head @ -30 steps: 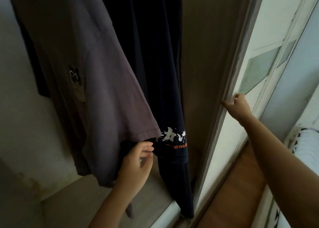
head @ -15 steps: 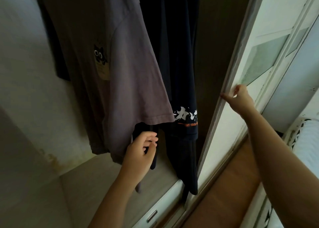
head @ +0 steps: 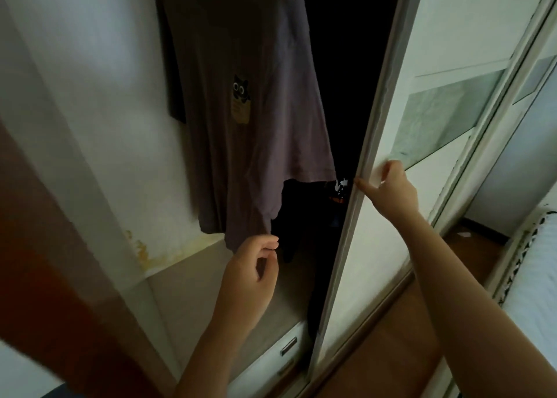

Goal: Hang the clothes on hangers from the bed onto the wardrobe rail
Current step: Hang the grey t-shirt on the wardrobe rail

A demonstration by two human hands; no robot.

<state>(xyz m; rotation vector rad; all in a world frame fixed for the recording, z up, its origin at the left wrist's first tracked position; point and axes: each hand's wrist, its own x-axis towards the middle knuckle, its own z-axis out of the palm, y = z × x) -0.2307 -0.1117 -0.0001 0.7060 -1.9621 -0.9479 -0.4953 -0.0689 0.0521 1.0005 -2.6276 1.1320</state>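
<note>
1. A greyish-purple cotton T-shirt (head: pixel 241 156), short-sleeved with a black cat printed at its chest pocket, hangs inside the open wardrobe, at 12 o'clock in the view. Its hanger and the rail lie above the picture's edge.
2. A dark navy garment (head: pixel 301 211) with a white and orange print hangs just beside the T-shirt at its 3 o'clock, partly behind it.
3. The left hand (head: pixel 250 265) is at 6 o'clock of the T-shirt's hem. Its fingers are loosely curled, thumb and forefinger nearly meeting, and it holds nothing that shows.
4. The right hand (head: pixel 388 186), at 3 o'clock of the left, grasps the edge of the white sliding wardrobe door (head: pixel 370 247), thumb on the frame.
5. A beige wardrobe floor (head: pixel 193 292) lies beneath the clothes, with a white drawer (head: pixel 287 342) at its 5 o'clock.
</note>
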